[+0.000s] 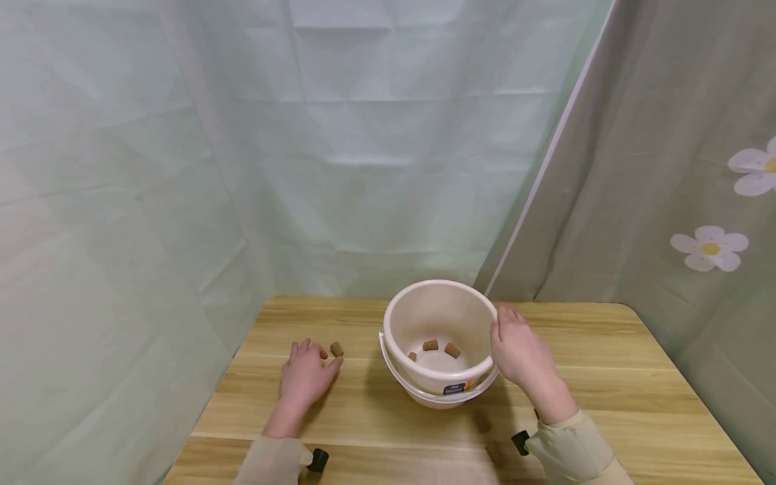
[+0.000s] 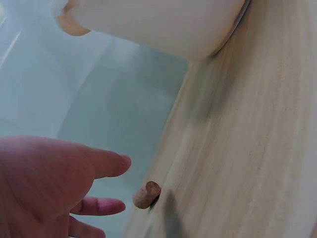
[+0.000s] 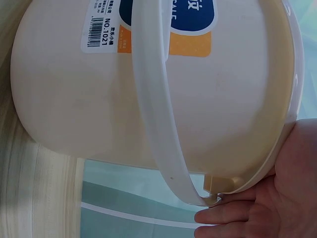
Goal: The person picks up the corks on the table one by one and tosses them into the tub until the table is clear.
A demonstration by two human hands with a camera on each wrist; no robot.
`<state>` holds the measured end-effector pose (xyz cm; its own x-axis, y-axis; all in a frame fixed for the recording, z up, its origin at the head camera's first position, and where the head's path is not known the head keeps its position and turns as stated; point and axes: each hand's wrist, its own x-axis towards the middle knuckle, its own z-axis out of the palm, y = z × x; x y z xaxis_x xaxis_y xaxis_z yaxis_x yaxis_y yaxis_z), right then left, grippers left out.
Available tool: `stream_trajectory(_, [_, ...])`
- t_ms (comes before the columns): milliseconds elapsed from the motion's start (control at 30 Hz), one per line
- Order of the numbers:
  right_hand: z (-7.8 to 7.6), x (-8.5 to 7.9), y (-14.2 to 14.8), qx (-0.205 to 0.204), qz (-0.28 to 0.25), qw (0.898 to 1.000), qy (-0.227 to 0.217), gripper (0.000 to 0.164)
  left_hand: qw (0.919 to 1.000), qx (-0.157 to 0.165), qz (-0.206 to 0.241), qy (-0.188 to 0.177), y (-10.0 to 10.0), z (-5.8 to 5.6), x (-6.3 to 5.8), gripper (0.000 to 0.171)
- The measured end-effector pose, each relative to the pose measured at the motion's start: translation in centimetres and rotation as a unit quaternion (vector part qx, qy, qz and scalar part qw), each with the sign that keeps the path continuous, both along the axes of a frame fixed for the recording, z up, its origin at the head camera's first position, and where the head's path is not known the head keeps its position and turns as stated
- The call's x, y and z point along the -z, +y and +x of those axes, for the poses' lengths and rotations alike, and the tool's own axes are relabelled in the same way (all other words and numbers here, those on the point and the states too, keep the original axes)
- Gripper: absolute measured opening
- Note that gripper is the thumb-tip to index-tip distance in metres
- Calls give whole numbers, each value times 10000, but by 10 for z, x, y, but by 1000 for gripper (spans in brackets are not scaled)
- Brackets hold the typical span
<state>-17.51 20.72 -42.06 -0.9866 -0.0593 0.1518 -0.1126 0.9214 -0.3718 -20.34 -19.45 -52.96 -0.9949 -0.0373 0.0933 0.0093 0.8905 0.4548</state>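
A small brown cork (image 1: 336,349) lies on the table at the left. My left hand (image 1: 306,378) reaches toward it; in the left wrist view thumb and fingers stand apart, with the cork (image 2: 147,195) just beyond the fingertips. A cream plastic bucket (image 1: 439,382) stands upright, with three corks visible inside, among them this cork (image 1: 452,350). My right hand (image 1: 523,347) touches the bucket's right rim. The right wrist view shows its fingers (image 3: 225,212) extended by the handle's joint; the thumb is hidden there.
Two brown, blurred pieces like corks lie in front of the bucket, one (image 1: 481,421) nearer to it. The bucket's white handle (image 3: 153,84) hangs down over its labelled front. Light curtains (image 1: 388,168) border the wooden table (image 1: 606,377) behind and at the sides.
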Motion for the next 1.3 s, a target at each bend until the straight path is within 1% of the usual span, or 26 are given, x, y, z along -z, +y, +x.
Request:
stream_trajectory(267, [-1,2,1,14,-37,10000,42,58,9994,-329,-108,-64,10,-16,6,53])
stream_trajectory(467, [-1,3,2,-6,-33,10000,63,57,9984,-388,-381,-121,15,-23,10,58])
stream_trajectory(633, [-2,3,1,9,-29,10000,48,57,9982,-406,-403,-182,16,-27,12,55])
stream_trajectory(867, [-1,2,1,24,-48,10000,58,58,9984,-421,-289,-243,17,-29,11,50])
stream_trajectory(1100, [-1,2,0,41,-90,10000,11,57,9980,-493,-247,-309,16,-31,14,46])
stream_trajectory(1300, [0,1,0,42,-97,9999,39,57,9981,-500,-252,-257,14,-33,18,40])
